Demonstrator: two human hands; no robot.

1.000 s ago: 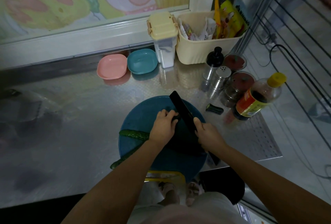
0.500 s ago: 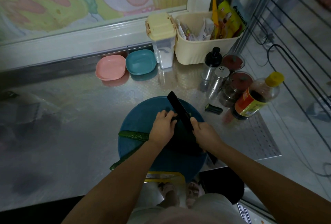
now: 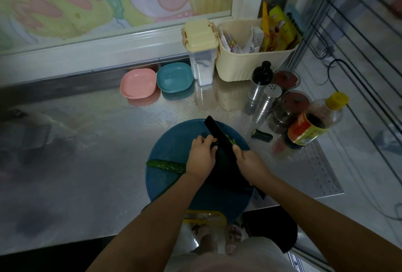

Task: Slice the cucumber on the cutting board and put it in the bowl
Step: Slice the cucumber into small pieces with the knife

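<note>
Left hand (image 3: pixel 201 157) on round blue cutting board (image 3: pixel 171 182), fingers curled over cucumber (image 3: pixel 166 165), which sticks out leftward. Right hand (image 3: pixel 250 164) grips black knife (image 3: pixel 217 133), fingers wrapped round handle, blade right beside left fingertips. Pink bowl (image 3: pixel 138 83), teal bowl (image 3: pixel 174 77) at back of steel counter (image 3: pixel 87 152).

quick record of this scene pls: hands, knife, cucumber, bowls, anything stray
left hand: fingers curled, holding the cucumber down beside the blade
right hand: grips the knife, blade angled across the cutting board
cucumber: a length sticks out left of the left hand, on the board
bowls: pink bowl and teal bowl at the back, no slices visible inside
stray: cucumber end on the counter, right of the board
</note>
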